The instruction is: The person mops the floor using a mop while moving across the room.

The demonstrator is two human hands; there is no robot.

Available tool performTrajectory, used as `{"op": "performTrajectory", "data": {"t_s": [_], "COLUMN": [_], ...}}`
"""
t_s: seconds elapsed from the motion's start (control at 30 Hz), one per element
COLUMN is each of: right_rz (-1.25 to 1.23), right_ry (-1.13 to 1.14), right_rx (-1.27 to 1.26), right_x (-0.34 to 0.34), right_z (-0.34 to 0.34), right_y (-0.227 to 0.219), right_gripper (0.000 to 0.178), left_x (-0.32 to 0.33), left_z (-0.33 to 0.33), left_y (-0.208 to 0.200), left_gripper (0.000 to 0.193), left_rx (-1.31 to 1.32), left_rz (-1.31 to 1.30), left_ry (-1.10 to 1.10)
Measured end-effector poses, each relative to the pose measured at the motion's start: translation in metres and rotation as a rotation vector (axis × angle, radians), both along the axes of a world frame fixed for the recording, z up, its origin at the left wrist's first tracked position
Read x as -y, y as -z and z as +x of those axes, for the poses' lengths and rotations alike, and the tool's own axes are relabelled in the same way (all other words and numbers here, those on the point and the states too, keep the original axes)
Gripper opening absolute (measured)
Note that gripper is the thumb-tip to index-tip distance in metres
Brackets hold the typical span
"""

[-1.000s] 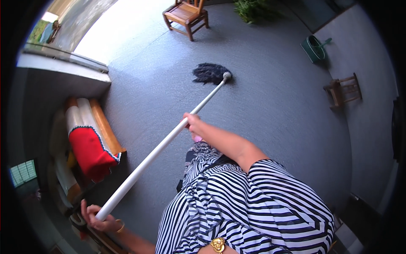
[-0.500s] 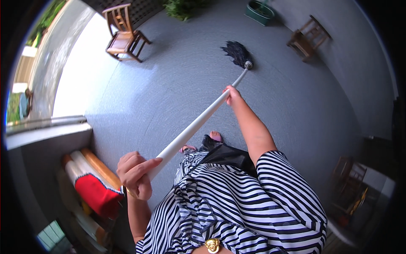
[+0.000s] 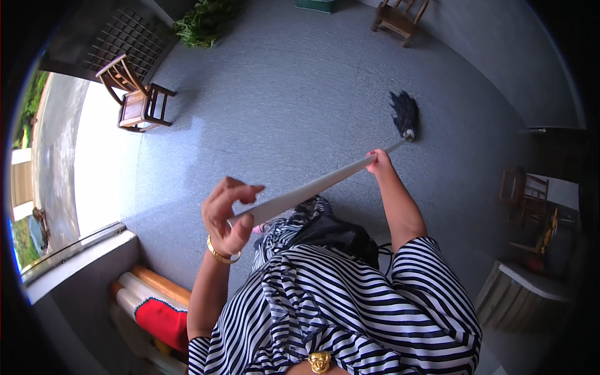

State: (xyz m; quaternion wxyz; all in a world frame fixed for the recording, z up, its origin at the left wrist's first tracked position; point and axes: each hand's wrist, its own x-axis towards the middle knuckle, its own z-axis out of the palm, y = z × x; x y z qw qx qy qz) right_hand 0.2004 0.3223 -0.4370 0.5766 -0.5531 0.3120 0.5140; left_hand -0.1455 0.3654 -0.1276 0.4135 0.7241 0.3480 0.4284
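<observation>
A mop with a long pale handle [image 3: 315, 186] slants across in front of my body, from lower left to upper right. Its dark, stringy head [image 3: 406, 112] lies spread on the grey floor at the right. My right hand [image 3: 379, 161] is closed round the handle's lower part, not far from the mop head. At the top end of the handle is my left hand [image 3: 224, 209], with a gold bangle on the wrist. The handle's end rests between its thumb and palm, loosely held, while the fingers are lifted and curved.
A wooden chair [image 3: 134, 103] stands at the left by the bright doorway, a second wooden chair [image 3: 398, 24] at the far right. Leafy greens [image 3: 203, 24] and a green tub [image 3: 315, 5] are at the back. Rolls partly under red cloth [image 3: 164, 322] lie near left. More furniture [image 3: 528, 194] stands right.
The view has turned right. The mop head has swung round nearer me, and my right hand has moved right with it. My left hand's fingers have lifted off the handle.
</observation>
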Motion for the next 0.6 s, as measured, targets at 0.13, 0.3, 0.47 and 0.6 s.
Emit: {"op": "performTrajectory", "data": {"t_s": [0.13,0.3,0.47,0.6], "right_rz": [-0.159,-0.200,-0.227,-0.267], "right_ry": [0.061,0.030,-0.176,-0.365], "right_rx": [-0.063,-0.113,-0.170,-0.156], "right_x": [0.009,0.028,-0.016,-0.048], "right_z": [-0.014,-0.028,-0.081,-0.116], "right_y": [-0.010,0.043,0.023,-0.030], "right_gripper": [0.009,0.014,0.018,0.022], "left_x": [0.004,0.004,0.017,0.041], "left_z": [0.048,0.016,-0.008,-0.029], "left_y": [-0.006,-0.009,-0.030,-0.044], "left_gripper": [0.046,0.045,0.040,0.040], "left_rx": [0.784,0.844,0.822,0.817], "left_rz": [-0.566,-0.546,-0.413,-0.326], "left_ry": [-0.233,0.120,-0.063,-0.113]}}
